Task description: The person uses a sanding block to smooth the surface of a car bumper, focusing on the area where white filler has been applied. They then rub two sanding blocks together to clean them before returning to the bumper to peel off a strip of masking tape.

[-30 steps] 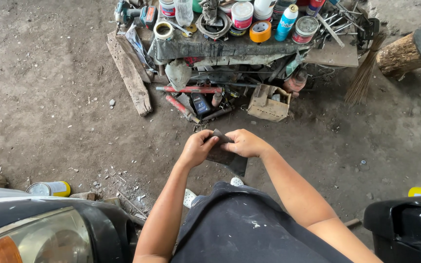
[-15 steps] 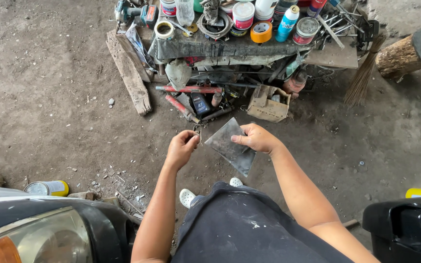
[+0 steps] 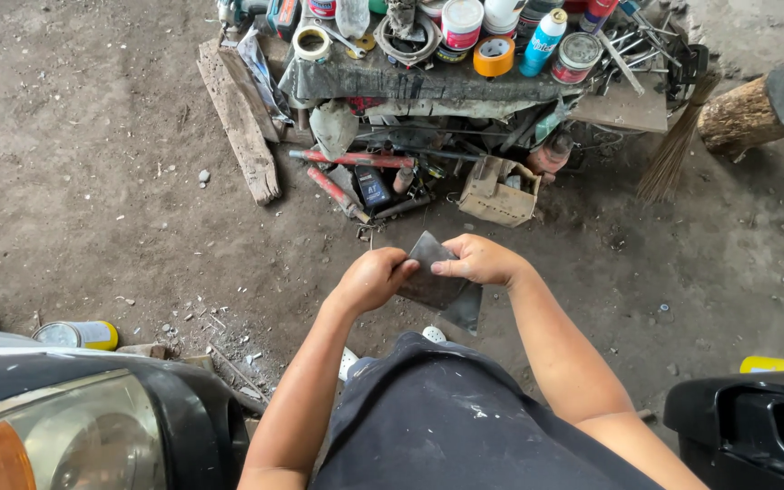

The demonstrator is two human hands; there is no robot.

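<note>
Head view: both hands meet in front of the person's body over the dirt floor point(image 3: 93, 209), with a dark grey sheet, likely sandpaper point(image 3: 437, 283), between them. The left hand point(image 3: 372, 279) is curled nearly into a fist, thumb and fingers pinching the sheet's left edge. The right hand point(image 3: 478, 260) is also closed, its fingers pressing on the upper right edge, with the lower corner of the sheet hanging free below it. The sheet sits between the two hands, well short of the cluttered workbench point(image 3: 428, 82) and directly below the small cardboard box point(image 3: 499, 191) that lies at the bench's foot.

Judging from the grips, the sheet is being folded or torn. To do that well, both pinches should sit close to one line, with the thumbs facing each other across it, and the edges should be matched before any crease is pressed flat. Pulling unevenly would probably leave a ragged edge.

Relative to the sheet, a headlight point(image 3: 56, 445) on dark bodywork sits lower left, a yellow can point(image 3: 79, 335) lies on the floor to the left, a black plastic part point(image 3: 755, 422) is lower right, and a log stump point(image 3: 755, 109) stands upper right beside a straw broom point(image 3: 673, 150)
</note>
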